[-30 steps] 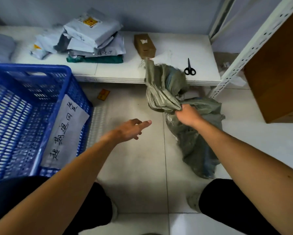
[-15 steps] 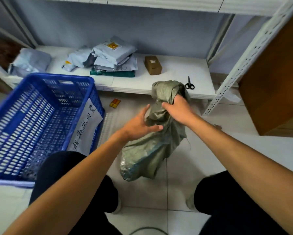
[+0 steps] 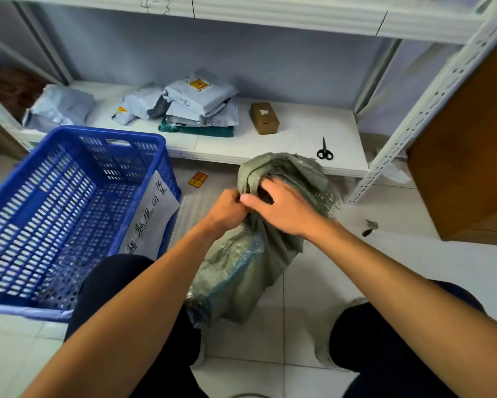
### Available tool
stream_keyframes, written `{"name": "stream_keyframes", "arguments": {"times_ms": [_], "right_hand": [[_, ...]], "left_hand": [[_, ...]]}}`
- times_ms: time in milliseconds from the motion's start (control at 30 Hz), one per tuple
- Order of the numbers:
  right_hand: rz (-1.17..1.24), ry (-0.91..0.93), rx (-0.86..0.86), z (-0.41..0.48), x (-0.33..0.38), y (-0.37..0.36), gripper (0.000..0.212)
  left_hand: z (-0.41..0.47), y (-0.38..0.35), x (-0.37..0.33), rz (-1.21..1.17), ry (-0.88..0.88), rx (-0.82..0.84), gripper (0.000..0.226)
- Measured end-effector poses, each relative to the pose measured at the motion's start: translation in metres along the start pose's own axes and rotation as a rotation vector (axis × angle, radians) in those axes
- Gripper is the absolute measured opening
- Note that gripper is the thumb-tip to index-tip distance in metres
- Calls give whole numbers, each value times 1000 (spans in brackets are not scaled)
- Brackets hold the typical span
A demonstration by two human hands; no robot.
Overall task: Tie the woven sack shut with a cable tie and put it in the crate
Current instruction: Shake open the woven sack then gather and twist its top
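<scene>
Woven sack [image 3: 258, 262] stood on the tiled floor [image 3: 370, 262] between the knees, outside the crate, mouth bunched into a neck at its top. Left hand [image 3: 227, 209] was clenched on the neck from the 9 o'clock side. Right hand [image 3: 281, 211] came in from 3 o'clock, fingers curled into the gathered fabric, thumb tip touching the left hand. The loose top flopped over toward 12 o'clock. Blue crate [image 3: 69, 196] sat at 9 o'clock of the sack, just beside it, with a handwritten paper sheet [image 3: 152, 214] leaning on its inner wall. On the low shelf [image 3: 299, 139]: scissors [image 3: 325, 152] at 1 o'clock, a small cardboard box [image 3: 264, 117] at 12, a stack of grey mailers [image 3: 198, 104] at 11. A yellow card [image 3: 198, 179] lay on the floor between crate and sack.
</scene>
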State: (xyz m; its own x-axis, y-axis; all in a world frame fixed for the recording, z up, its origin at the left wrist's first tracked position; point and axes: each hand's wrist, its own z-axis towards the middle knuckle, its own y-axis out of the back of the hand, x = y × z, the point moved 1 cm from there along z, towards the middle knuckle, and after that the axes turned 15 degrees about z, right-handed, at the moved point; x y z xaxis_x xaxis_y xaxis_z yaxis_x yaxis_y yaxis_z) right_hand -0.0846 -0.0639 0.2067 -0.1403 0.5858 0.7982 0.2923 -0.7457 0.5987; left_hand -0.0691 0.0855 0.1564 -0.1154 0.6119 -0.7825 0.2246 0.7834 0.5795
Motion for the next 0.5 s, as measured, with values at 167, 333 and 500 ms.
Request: {"name": "stream_keyframes", "arguments": {"times_ms": [167, 333, 500], "right_hand": [[510, -259, -161, -2, -33, 14, 77], [1124, -497, -327, -3, -73, 8, 87], [1498, -443, -419, 6, -60, 28, 46]], "left_hand": [[4, 6, 3, -68, 48, 24, 11], [-8, -8, -7, 152, -102, 129, 15], [0, -12, -1, 460, -95, 177, 32]]}}
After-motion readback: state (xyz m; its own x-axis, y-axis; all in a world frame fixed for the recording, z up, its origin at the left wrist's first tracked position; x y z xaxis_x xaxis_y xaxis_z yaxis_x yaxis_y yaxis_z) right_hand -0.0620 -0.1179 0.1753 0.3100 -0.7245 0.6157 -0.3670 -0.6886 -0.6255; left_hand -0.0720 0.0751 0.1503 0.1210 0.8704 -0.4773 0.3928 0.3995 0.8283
